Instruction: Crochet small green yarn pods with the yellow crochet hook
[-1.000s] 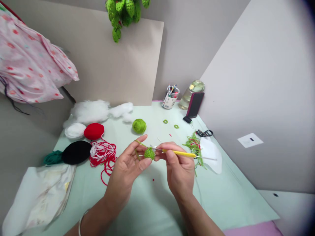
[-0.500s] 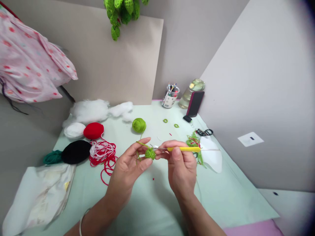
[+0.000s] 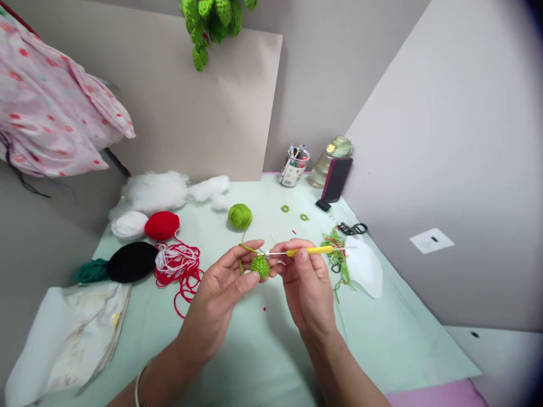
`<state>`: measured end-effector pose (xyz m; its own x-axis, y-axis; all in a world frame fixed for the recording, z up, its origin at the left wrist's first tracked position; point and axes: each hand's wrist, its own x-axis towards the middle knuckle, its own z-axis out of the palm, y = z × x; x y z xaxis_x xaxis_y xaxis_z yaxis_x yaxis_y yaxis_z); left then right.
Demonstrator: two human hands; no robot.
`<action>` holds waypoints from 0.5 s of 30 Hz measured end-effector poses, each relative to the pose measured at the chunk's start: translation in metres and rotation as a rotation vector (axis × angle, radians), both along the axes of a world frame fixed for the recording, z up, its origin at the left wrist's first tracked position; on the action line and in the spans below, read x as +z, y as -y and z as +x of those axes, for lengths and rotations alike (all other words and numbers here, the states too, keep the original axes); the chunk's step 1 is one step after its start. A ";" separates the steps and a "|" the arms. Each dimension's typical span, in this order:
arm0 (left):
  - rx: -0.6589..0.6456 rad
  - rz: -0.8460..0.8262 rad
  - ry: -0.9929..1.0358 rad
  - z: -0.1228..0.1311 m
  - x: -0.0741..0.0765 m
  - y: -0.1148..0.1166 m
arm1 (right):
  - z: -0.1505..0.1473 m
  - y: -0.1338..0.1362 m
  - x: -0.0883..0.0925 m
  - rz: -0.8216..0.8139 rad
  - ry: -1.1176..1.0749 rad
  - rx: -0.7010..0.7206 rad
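Observation:
My left hand (image 3: 220, 288) pinches a small green crochet piece (image 3: 259, 265) between thumb and fingers, with a green yarn strand over the forefinger. The strand runs back to a green yarn ball (image 3: 240, 216) on the pale green table (image 3: 254, 350). My right hand (image 3: 306, 282) is closed on a yellow-handled crochet hook (image 3: 307, 251), whose metal tip meets the top of the green piece. Both hands hover above the table's middle.
Red (image 3: 162, 225), white (image 3: 129, 224), black (image 3: 132, 262) and teal (image 3: 91, 272) yarn lie at left with a red-and-white tangle (image 3: 178, 265) and stuffing (image 3: 156, 191). Yarn scraps (image 3: 335, 249), scissors (image 3: 352, 229), a pen cup (image 3: 293, 168), a bottle (image 3: 326, 161) and a phone (image 3: 336, 180) sit at right.
My right hand has tilted the hook's handle upward and drawn it slightly left. The green piece has shifted a little. My left hand has stayed in about the same place.

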<state>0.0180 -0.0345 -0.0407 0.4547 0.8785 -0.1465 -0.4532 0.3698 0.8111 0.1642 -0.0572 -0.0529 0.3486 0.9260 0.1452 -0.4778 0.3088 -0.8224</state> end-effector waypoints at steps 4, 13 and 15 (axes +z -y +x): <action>-0.019 0.001 0.022 0.001 0.003 -0.001 | 0.001 -0.001 0.000 -0.010 -0.028 0.023; 0.026 0.004 -0.001 -0.003 -0.003 -0.002 | 0.001 0.001 -0.001 -0.002 0.018 0.016; 0.016 0.024 -0.001 -0.003 -0.004 -0.002 | 0.000 0.001 -0.001 0.005 0.035 0.020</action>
<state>0.0146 -0.0322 -0.0445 0.4404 0.8889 -0.1258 -0.4578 0.3429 0.8203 0.1646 -0.0581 -0.0540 0.3245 0.9319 0.1620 -0.4546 0.3038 -0.8373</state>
